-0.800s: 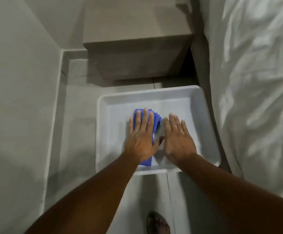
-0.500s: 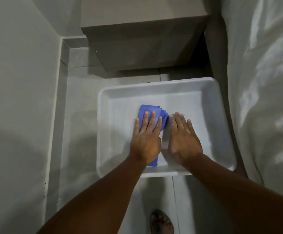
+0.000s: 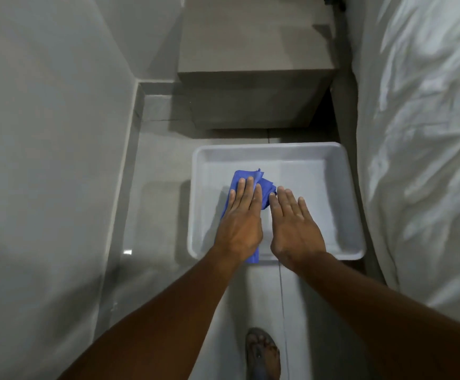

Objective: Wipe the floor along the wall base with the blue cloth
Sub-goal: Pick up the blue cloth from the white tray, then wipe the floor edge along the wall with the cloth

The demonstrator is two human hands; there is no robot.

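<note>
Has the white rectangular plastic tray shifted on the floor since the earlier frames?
No. The white rectangular plastic tray keeps the same gap to the grey cabinet behind it and sits over the same grout line; only the camera moved.

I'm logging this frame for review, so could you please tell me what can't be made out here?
Head view only:
- Cloth: mostly hidden under the left hand.
- Tray: near rim hidden behind both wrists; water inside unclear.
- Right hand: palm contact hidden.
- Foot: cut by bottom edge.
</note>
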